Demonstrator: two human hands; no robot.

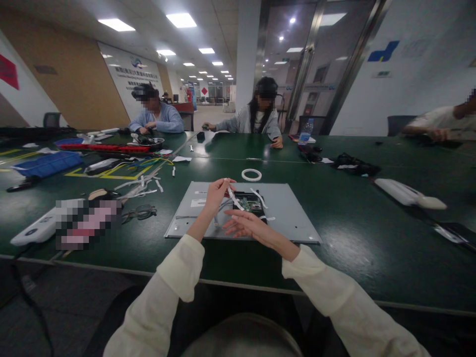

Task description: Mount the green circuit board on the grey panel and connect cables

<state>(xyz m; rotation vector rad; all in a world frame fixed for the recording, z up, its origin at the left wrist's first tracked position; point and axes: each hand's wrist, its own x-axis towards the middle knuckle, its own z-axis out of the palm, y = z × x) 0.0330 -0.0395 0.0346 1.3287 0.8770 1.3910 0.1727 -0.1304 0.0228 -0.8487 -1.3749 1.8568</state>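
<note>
My left hand [216, 194] pinches one end of a narrow white tape strip [235, 200], which hangs down toward the right. Below it lies a flat grey panel [292, 218], with a green circuit board [253, 204] in a black mount near its middle. My right hand [243, 224] is held over the panel's front part, fingers stretched out and holding nothing. Another white strip [262, 199] crosses the board's right side. Grey cables [189, 216] run across the panel's left half, partly hidden by my left forearm.
A white tape roll [252, 179] lies behind the panel. To the left are loose strips [159, 186], glasses [143, 212], a white power strip [44, 223] and a blue tray [48, 164]. Another white device [399, 192] lies right. People sit across the table.
</note>
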